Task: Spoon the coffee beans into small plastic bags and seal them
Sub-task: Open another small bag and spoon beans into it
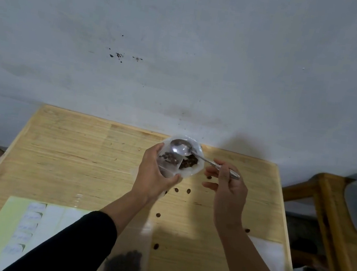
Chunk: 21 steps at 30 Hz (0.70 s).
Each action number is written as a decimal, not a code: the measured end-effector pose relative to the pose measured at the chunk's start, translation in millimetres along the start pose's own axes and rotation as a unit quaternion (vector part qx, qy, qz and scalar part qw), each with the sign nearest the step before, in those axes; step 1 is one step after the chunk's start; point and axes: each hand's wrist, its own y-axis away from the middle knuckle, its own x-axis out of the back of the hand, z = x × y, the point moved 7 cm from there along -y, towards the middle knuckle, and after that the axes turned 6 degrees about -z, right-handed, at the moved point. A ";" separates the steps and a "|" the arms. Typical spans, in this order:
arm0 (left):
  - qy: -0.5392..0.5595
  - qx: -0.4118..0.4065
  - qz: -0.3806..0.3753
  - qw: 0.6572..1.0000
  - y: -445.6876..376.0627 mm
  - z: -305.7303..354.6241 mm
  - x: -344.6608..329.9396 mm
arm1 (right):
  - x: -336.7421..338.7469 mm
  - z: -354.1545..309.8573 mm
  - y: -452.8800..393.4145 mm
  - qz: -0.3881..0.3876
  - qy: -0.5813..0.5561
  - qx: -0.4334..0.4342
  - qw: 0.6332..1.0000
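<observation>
My left hand (153, 173) grips a small clear plastic bag (169, 164) with some coffee beans inside, held above the far middle of the wooden table (70, 149). My right hand (226, 186) holds a metal spoon (180, 147) by its handle; the empty bowl of the spoon sits over the bag's mouth. Behind the small bag stands a larger white bag (194, 160) with dark coffee beans (189, 162) showing inside. A filled bag of beans (125, 266) lies near the front edge, partly behind my left sleeve.
Several loose beans (176, 189) lie scattered on the table. A sheet of white labels (26, 229) lies at the front left, white paper (270, 254) at the front right. A wooden chair (330, 212) stands to the right; a grey wall rises behind.
</observation>
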 end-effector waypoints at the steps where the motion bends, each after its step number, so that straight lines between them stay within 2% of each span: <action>1: 0.000 0.001 0.001 1.000 0.2 -0.5 0.3 | 2.5 1.0 -0.3 0.017 0.011 0.012 1.000; 4: -0.005 -0.001 0.004 1.000 1.0 -1.0 1.5 | 11.5 17.7 -4.2 0.070 0.089 0.020 0.993; 6: -0.006 0.000 0.004 1.000 1.5 -1.0 1.6 | 12.9 35.2 -5.6 0.078 0.155 0.013 0.985; 8: -0.007 0.001 0.002 1.000 1.8 -0.4 1.1 | 11.5 54.9 -5.2 0.079 0.167 -0.011 0.983; 13: -0.019 0.004 -0.002 1.000 0.7 1.1 -0.2 | -4.0 91.9 -0.6 0.083 0.008 -0.141 0.987; 17: -0.020 0.006 -0.003 1.000 -0.1 2.3 -0.8 | -17.0 105.6 0.8 0.086 -0.151 -0.256 0.951; 21: -0.022 0.006 -0.004 1.000 -0.7 1.9 -1.2 | -10.2 104.5 -3.0 0.093 -0.201 -0.280 0.934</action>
